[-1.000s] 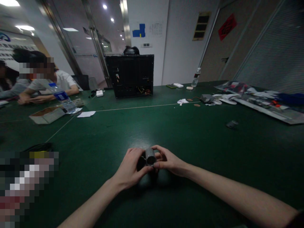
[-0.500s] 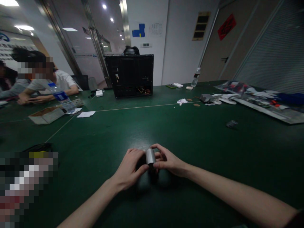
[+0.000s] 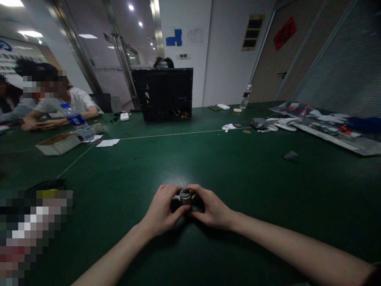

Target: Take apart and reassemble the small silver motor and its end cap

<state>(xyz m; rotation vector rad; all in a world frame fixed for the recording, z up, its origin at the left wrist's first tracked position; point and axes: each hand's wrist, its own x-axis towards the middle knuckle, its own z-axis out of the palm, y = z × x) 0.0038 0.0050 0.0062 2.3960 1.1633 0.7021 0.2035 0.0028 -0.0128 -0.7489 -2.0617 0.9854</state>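
A small metal cylinder [image 3: 185,197] with a stepped, ringed top end stands between my two hands, low over the green table. My left hand [image 3: 161,208] curls around its left side, with the thumb across its front near the bottom. From the other side, my right hand [image 3: 216,207] closes in with its index finger at the top edge and its thumb by the base. Fingers cover much of the cylinder's sides and lower end. I cannot tell whether it rests on the table.
Another small metal part [image 3: 291,155] lies to the right. A black computer case [image 3: 167,93] stands at the back. At left are an open box [image 3: 58,145], a water bottle [image 3: 77,123] and a seated person [image 3: 77,99]. A board [image 3: 330,133] with tools is at right.
The cylinder has been turned and moved slightly left, so its ringed end shows in place of its smooth silver side. My right hand has shifted, its fingers now reaching over the top edge.
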